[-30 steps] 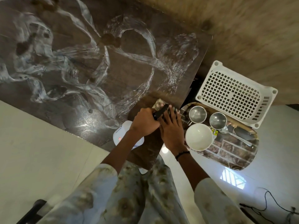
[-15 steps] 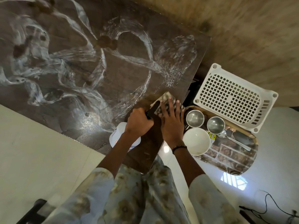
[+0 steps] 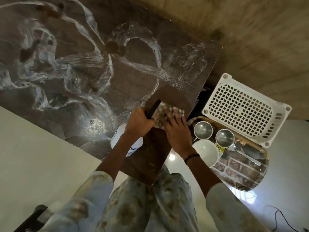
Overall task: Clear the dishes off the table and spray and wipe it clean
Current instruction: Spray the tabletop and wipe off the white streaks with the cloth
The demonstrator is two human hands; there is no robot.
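Left hand (image 3: 138, 122): curled around a black handle (image 3: 153, 109) | Right hand (image 3: 177, 131): fingers straight, pressing a checked cloth (image 3: 168, 108) flat on the dark brown foam-streaked wooden table (image 3: 83, 64), near its right edge | Beside table: patterned oval tray (image 3: 242, 174) carrying 2 steel cups (image 3: 203, 130), 1 white bowl (image 3: 205, 153), 1 steel spoon (image 3: 242, 154)

From my remote feed, pale glossy floor tiles (image 3: 41, 164) filled seven o'clock, with a bright lamp reflection (image 3: 172, 157) near centre and a barred window's reflection (image 3: 244, 195) at five o'clock. A blurred tan wall (image 3: 250, 30) crossed one o'clock; a black cable (image 3: 282, 220) curled at five o'clock.
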